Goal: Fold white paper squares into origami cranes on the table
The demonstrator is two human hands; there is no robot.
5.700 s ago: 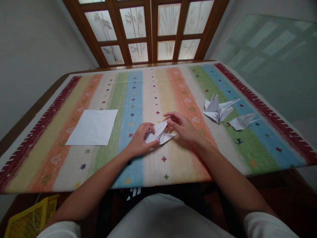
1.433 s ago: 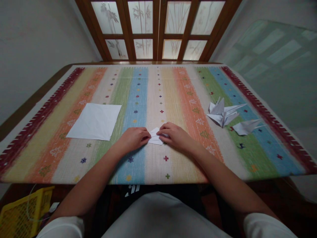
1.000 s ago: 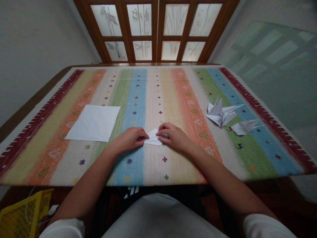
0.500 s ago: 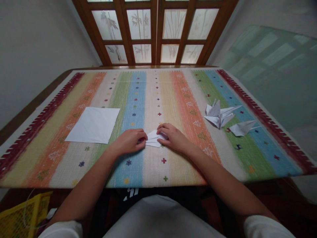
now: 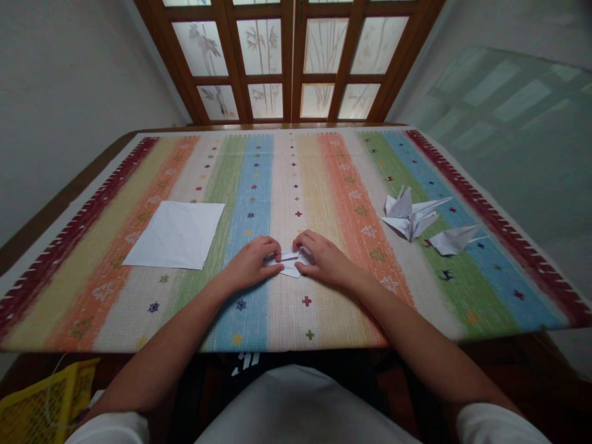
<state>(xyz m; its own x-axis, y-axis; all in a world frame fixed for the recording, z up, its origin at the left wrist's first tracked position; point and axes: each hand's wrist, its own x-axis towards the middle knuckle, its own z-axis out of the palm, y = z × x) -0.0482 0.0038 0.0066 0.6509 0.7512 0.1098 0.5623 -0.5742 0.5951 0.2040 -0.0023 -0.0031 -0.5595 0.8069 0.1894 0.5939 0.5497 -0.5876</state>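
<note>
Left hand (image 5: 252, 264) and right hand (image 5: 326, 259) pinching folded white paper (image 5: 291, 264) on the striped desk (image 5: 277, 179)
Fingers close in from both sides; a square sheet (image 5: 174, 235) lies left, paper cranes (image 5: 409, 213) right

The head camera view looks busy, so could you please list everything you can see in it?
striped woven tablecloth: 1, multicoloured, covering the table
square paper sheet: 1, white, flat on the cloth, left of the hands
folded paper: 1, white, on the cloth between the hands
origami crane: 1, white, on the cloth at right
smaller folded paper bird: 1, white, just right of the crane
wood-framed frosted glass doors: 1 pair, brown frames, beyond the table
plastic crate: 1, yellow, on the floor at lower left
left hand: 1, bare, on the folded paper
right hand: 1, bare, on the folded paper
</note>
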